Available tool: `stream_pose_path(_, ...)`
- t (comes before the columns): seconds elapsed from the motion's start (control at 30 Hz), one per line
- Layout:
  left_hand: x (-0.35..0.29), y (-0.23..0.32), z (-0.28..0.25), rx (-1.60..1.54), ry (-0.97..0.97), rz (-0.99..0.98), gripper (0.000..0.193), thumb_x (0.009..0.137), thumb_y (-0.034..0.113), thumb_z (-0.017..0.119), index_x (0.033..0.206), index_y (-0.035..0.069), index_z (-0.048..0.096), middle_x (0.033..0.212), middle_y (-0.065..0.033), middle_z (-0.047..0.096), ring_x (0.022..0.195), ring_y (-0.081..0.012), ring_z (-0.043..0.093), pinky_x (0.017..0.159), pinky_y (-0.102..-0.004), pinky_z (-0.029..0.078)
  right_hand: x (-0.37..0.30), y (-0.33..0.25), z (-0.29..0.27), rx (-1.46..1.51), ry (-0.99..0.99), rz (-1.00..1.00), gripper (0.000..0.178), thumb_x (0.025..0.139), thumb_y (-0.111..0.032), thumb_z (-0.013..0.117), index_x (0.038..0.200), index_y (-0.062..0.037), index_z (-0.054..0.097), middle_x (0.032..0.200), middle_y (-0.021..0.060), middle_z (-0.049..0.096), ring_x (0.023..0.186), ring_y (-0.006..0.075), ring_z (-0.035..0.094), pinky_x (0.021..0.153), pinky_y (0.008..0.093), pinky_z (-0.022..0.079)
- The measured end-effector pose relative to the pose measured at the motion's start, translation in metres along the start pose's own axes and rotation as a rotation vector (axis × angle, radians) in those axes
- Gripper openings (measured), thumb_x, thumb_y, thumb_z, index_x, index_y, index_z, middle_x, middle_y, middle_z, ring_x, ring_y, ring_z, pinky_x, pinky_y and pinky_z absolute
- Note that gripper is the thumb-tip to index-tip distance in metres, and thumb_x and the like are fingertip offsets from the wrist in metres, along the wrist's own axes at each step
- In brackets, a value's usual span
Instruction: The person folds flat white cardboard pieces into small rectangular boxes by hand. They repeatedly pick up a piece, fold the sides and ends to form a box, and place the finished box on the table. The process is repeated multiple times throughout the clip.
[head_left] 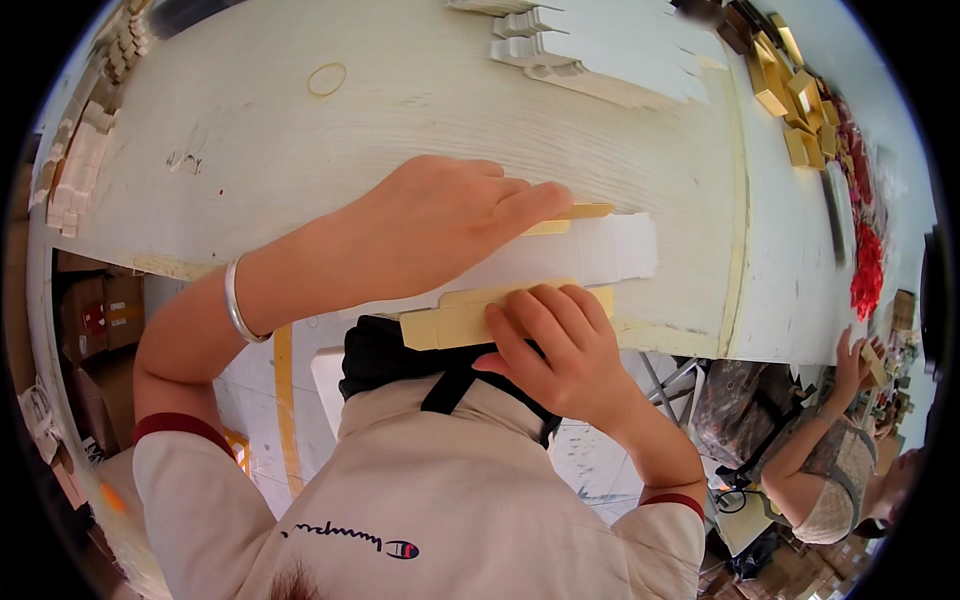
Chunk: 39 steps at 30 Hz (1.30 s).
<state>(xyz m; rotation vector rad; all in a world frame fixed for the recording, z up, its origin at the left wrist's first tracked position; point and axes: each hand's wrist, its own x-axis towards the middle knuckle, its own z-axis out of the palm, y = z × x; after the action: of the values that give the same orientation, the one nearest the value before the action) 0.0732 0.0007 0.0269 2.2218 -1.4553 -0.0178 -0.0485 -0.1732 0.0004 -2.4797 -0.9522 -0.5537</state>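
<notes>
A flat cardboard box blank [615,247], white on its upward face with pale yellow flaps, lies across the table's near edge in front of me. My left hand [435,225] reaches over it from the left, fingers bent and pressed together on its far yellow flap; the palm and fingertips are hidden. On the near side, my right hand [562,345] has its fingers wrapped over the near yellow flap [440,327], which stands raised along the table edge. The left forearm covers part of the blank's left end.
Flat white blanks [610,55] are stacked at the far side of the table. A rubber band [327,79] lies at far left. Yellow open boxes [770,80] and a red bundle [867,270] sit at right. At lower right, another person's hand [848,362] holds a small yellow box.
</notes>
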Motion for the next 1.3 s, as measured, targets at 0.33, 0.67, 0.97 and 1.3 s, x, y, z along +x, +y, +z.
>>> stream_pose_path(0.33, 0.004, -0.003, 0.000, -0.028, -0.082, -0.024, 0.028, 0.079, 0.005, 0.062, 0.107, 0.006, 0.059, 0.075, -0.0074, 0.058, 0.069, -0.0262, 0.057, 0.059, -0.0356, 0.046, 0.036, 0.019, -0.001, 0.272, -0.202, 0.319, 0.009, 0.076, -0.006, 0.064, 0.084, -0.0031, 0.059, 0.085, 0.0087, 0.056, 0.077, 0.0254, 0.055, 0.065, 0.0343, 0.044)
stream_pose_path(0.67, -0.006, 0.014, -0.004, -0.161, -0.066, -0.176, 0.038, 0.080, 0.002, 0.061, 0.117, 0.010, 0.056, 0.103, -0.0073, 0.060, 0.069, -0.0266, 0.060, 0.056, -0.0347, 0.049, 0.033, 0.032, -0.015, 0.197, -0.295, -0.017, 0.015, 0.073, -0.002, 0.061, 0.087, -0.0057, 0.059, 0.087, 0.0064, 0.056, 0.084, 0.0234, 0.053, 0.073, 0.0338, 0.040)
stream_pose_path(0.97, -0.019, 0.028, 0.010, -0.148, 0.028, -0.083, 0.041, 0.079, -0.003, 0.059, 0.116, 0.013, 0.054, 0.123, -0.0079, 0.045, 0.055, -0.0244, 0.053, 0.045, -0.0334, 0.042, 0.028, 0.044, -0.021, 0.447, -0.411, -0.016, 0.029, 0.066, 0.004, 0.060, 0.093, -0.0068, 0.062, 0.091, 0.0077, 0.056, 0.095, 0.0244, 0.050, 0.080, 0.0379, 0.036)
stream_pose_path(1.3, -0.013, 0.036, 0.012, -0.016, 0.092, -0.207, 0.038, 0.072, -0.006, 0.061, 0.106, 0.009, 0.053, 0.129, -0.0122, 0.044, 0.058, -0.0267, 0.054, 0.047, -0.0341, 0.042, 0.013, 0.022, -0.017, 0.064, -0.162, -0.099, 0.014, 0.070, -0.007, 0.062, 0.084, -0.0069, 0.061, 0.088, 0.0065, 0.053, 0.090, 0.0237, 0.054, 0.096, 0.0420, 0.042)
